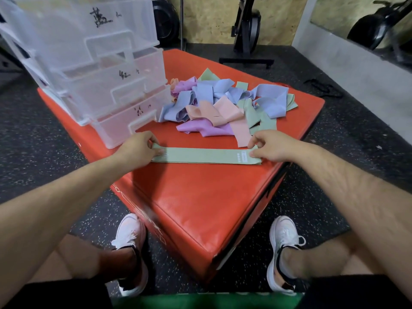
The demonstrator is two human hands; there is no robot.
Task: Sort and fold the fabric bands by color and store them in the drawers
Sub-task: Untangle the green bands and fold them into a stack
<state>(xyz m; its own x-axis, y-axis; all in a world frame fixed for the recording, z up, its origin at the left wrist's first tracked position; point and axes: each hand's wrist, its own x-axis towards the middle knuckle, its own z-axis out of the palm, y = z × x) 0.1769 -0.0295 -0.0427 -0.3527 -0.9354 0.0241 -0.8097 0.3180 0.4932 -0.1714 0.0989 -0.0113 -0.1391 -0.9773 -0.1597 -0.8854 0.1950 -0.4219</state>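
Nearest us, our white shoes point(130, 248) stand on a black speckled floor point(44, 139), either side of a red padded box point(200, 197). Flat across the box's top lies a green band point(200, 155); our left hand point(138, 148) pinches its left end and our right hand point(269, 148) pinches its right end. Beyond it sits a pile point(223, 103) of blue, pink, purple and green bands. To the left stand clear drawers point(100, 74), handwritten on the fronts. Farthest, a black machine point(247, 30) stands before a chipboard wall point(211, 16).
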